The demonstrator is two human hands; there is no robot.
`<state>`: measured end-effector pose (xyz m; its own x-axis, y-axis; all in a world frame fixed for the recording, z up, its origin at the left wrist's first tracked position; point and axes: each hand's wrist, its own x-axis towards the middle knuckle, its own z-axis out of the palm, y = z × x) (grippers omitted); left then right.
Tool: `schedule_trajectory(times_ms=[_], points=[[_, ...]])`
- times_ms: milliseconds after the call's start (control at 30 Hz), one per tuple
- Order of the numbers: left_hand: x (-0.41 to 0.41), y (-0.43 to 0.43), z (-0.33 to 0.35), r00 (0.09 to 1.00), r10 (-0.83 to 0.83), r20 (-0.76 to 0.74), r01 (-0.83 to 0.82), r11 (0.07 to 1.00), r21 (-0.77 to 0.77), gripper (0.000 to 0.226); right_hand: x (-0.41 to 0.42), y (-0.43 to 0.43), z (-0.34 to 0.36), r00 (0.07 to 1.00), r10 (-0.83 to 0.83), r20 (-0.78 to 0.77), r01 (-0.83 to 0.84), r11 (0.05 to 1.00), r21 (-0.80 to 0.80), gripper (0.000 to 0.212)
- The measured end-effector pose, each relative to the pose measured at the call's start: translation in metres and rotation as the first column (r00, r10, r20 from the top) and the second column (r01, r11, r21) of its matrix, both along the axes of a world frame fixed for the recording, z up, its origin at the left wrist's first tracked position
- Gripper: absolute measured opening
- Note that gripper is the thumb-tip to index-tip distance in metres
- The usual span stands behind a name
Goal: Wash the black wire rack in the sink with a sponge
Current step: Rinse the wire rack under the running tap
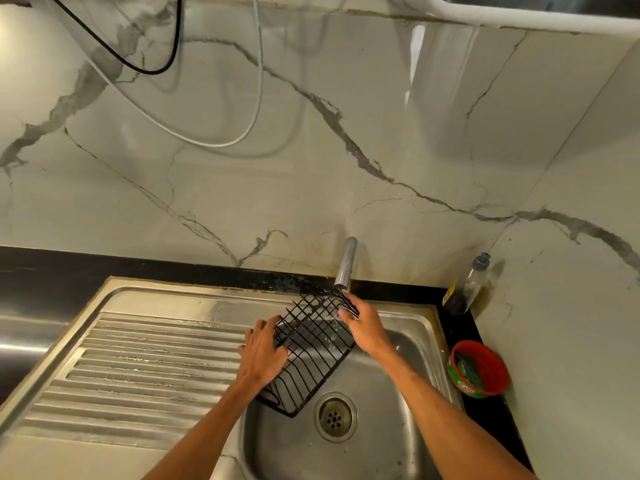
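The black wire rack [311, 348] is held slanted over the steel sink basin [391, 393], its far end up under the tap spout [346, 261]. My left hand [265, 351] grips the rack's left edge, fingers curled round the wires. My right hand [363, 323] holds the rack's upper right corner close to the spout. A green sponge [469, 367] lies in a red tub [479, 368] on the counter to the right, out of both hands.
The ribbed steel drainboard [138, 362] lies left of the basin. The drain [335, 416] is below the rack. A clear bottle with a grey cap [467, 289] stands in the back right corner. Marble walls close in behind and on the right.
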<state>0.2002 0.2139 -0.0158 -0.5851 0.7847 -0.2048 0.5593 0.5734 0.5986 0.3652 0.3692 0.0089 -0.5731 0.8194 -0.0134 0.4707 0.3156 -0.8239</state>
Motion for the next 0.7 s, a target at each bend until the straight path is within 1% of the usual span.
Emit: schedule_trajectory(times_ms=[67, 167, 233, 300, 367, 433, 500, 567, 600, 633, 667, 700], points=[[0.004, -0.006, -0.010, 0.998, 0.020, 0.054, -0.023, 0.998, 0.050, 0.073, -0.006, -0.001, -0.002, 0.999, 0.013, 0.037, -0.015, 0.998, 0.064, 0.039], [0.010, -0.010, -0.016, 0.992, 0.009, 0.126, -0.023, 0.994, 0.108, 0.076, -0.008, 0.002, -0.003, 0.994, -0.003, 0.114, -0.013, 0.989, 0.145, 0.037], [0.013, -0.003, -0.008, 0.988, -0.012, 0.156, -0.006, 0.994, 0.113, 0.090, -0.007, 0.001, 0.000, 0.993, 0.006, 0.122, -0.028, 0.983, 0.181, 0.037], [0.015, 0.012, 0.004, 0.984, -0.081, 0.161, 0.061, 0.990, 0.125, 0.102, -0.006, -0.001, 0.001, 0.992, 0.030, 0.125, -0.058, 0.973, 0.225, 0.038], [0.018, 0.030, 0.017, 0.972, -0.140, 0.189, 0.111, 0.981, 0.158, 0.102, -0.004, -0.001, -0.003, 0.995, 0.017, 0.101, -0.042, 0.968, 0.248, 0.039], [0.022, 0.046, 0.029, 0.962, -0.165, 0.215, 0.124, 0.974, 0.192, 0.096, 0.000, -0.001, -0.005, 0.998, -0.049, 0.037, 0.039, 0.972, 0.231, 0.041], [0.027, 0.056, 0.038, 0.968, -0.164, 0.192, 0.122, 0.969, 0.213, 0.089, 0.006, -0.003, -0.004, 0.992, -0.122, -0.035, 0.126, 0.967, 0.222, 0.043], [0.029, 0.064, 0.043, 0.977, -0.151, 0.148, 0.114, 0.966, 0.230, 0.086, 0.010, -0.008, 0.000, 0.983, -0.164, -0.083, 0.180, 0.952, 0.249, 0.050], [0.031, 0.067, 0.044, 0.979, -0.160, 0.125, 0.127, 0.963, 0.236, 0.087, 0.010, -0.011, 0.005, 0.984, -0.146, -0.103, 0.170, 0.944, 0.281, 0.055], [0.032, 0.070, 0.044, 0.980, -0.174, 0.100, 0.145, 0.958, 0.246, 0.088, 0.008, -0.014, 0.007, 0.990, -0.096, -0.101, 0.125, 0.931, 0.343, 0.059], [0.033, 0.072, 0.044, 0.979, -0.184, 0.088, 0.157, 0.955, 0.251, 0.088, 0.007, -0.017, 0.007, 0.998, -0.023, -0.056, 0.045, 0.901, 0.431, 0.063], [0.034, 0.072, 0.045, 0.978, -0.195, 0.079, 0.169, 0.951, 0.260, 0.086, 0.008, -0.019, 0.008, 0.998, 0.044, 0.035, -0.056, 0.838, 0.542, 0.066]])
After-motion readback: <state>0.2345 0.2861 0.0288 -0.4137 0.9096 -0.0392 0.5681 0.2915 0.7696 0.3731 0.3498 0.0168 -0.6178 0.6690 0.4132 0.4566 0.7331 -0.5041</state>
